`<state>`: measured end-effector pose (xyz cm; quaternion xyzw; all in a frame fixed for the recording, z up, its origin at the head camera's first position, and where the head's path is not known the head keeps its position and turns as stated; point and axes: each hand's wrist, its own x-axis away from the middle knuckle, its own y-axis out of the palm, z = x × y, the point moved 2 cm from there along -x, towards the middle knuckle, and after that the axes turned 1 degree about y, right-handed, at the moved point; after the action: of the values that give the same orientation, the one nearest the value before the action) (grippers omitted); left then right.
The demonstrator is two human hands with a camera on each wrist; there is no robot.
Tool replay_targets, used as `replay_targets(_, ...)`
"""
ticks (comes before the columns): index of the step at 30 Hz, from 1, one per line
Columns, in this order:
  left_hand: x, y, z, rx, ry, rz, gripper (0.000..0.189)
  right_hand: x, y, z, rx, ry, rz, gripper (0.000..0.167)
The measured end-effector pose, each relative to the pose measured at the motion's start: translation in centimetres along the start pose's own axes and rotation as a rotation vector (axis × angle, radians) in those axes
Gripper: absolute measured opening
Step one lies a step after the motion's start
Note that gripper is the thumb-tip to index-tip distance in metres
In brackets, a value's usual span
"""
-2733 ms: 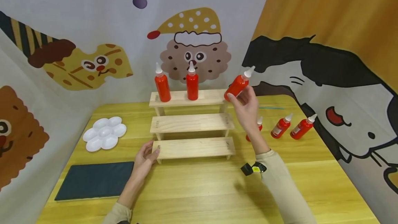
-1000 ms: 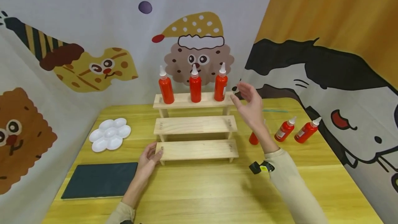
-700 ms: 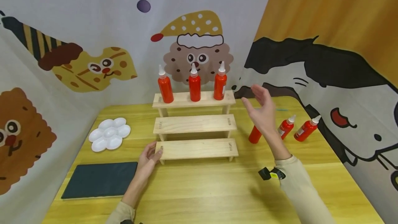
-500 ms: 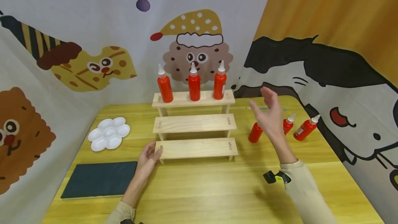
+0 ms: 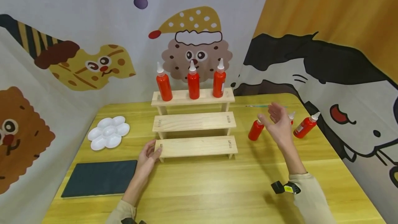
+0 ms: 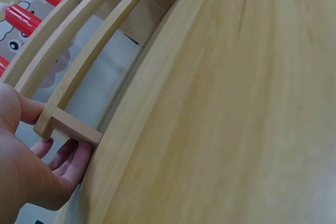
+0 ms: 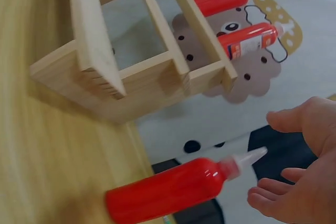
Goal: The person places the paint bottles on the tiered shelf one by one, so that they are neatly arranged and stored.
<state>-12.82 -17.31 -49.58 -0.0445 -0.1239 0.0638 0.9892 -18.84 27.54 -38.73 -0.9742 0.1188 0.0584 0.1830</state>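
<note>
A three-tier wooden display stand [image 5: 194, 121] rests on the table. My left hand [image 5: 146, 160] grips the left end of its lowest step, thumb on top and fingers against the end piece in the left wrist view. On the top tier stand three red squeeze bottles [image 5: 193, 86] with white nozzle caps. Three more are on the table to the right. My right hand [image 5: 280, 127] is held with fingers apart beside the nearest red bottle [image 5: 255, 130]; in the right wrist view a gap separates it from the nozzle [image 7: 251, 157]. It partly hides the middle bottle [image 5: 291, 116].
The farthest-right bottle [image 5: 306, 126] stands beyond the right hand. A thin teal brush [image 5: 257, 106] lies behind. At left are a white flower-shaped palette [image 5: 109, 132] and a dark flat board [image 5: 99, 178]. A printed cartoon curtain [image 5: 124, 16] hangs behind the table.
My right hand set the third bottle upright on the top tier's right side, let go, and moved right and down towards the bottles on the table. My left hand stayed on the stand.
</note>
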Motion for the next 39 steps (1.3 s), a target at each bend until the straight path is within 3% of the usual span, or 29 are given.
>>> replay_targets(8,0.0,0.0,0.1,-0.006,0.014,0.008,0.055,0.5,0.6,3.0,-0.001,0.101,-0.112,0.082)
replay_targets(12,0.0,0.0,0.1,-0.008,0.004,0.009,0.055,0.5,1.1,4.2,0.051,0.132,-0.158,0.082)
replay_targets(16,0.0,0.0,0.1,-0.010,0.003,0.003,0.056,0.6,1.5,5.3,0.112,0.172,-0.180,0.081)
replay_targets(21,0.1,0.0,0.2,-0.013,0.006,-0.002,0.058,0.8,1.9,6.5,0.111,0.210,-0.215,0.079)
replay_targets(31,0.0,0.1,0.1,-0.002,0.007,0.010,0.054,1.5,2.5,8.1,0.157,0.177,-0.244,0.057)
replay_targets(39,0.1,0.1,0.2,-0.003,0.010,0.008,0.059,1.4,2.7,8.5,0.228,0.175,-0.264,0.055)
